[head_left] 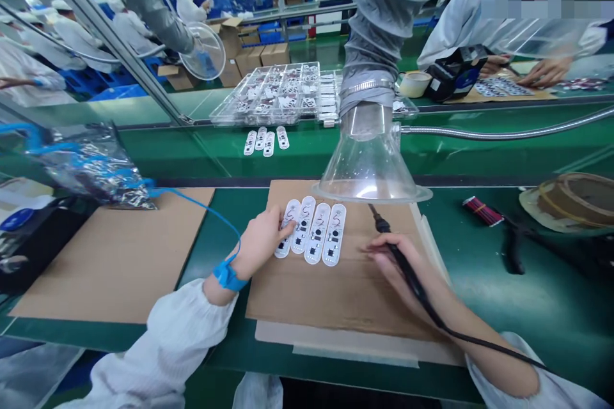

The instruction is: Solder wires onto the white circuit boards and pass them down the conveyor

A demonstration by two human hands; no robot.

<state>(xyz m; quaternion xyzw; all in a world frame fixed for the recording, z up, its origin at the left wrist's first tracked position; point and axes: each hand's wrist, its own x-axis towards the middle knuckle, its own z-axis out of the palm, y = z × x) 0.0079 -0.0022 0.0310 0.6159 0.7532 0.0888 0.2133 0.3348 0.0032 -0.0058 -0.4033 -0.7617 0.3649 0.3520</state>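
Observation:
Several white, rounded-end circuit boards (334, 236) lie side by side on a brown cardboard sheet (374, 303); dark chips and thin red wires show on them. My left hand (261, 239), a blue wrist strap (229, 275) behind it, pinches the leftmost board (284, 248) between thumb and fingers, partly covering its upper half. In my right hand (400, 265) is a soldering iron (407, 271), held like a pen. Its tip points up and away, right of the boards and apart from them, near the rim of a clear fume hood (367, 169).
A grey extraction duct (371, 25) hangs over the cardboard. Across the bench are more boards (267, 140) and clear compartment trays (275, 92). To the right lie a wire bundle (483, 211) and a tape roll (570, 201); a silvery bag (103, 163) is left. A co-worker's hands (544, 71) work opposite.

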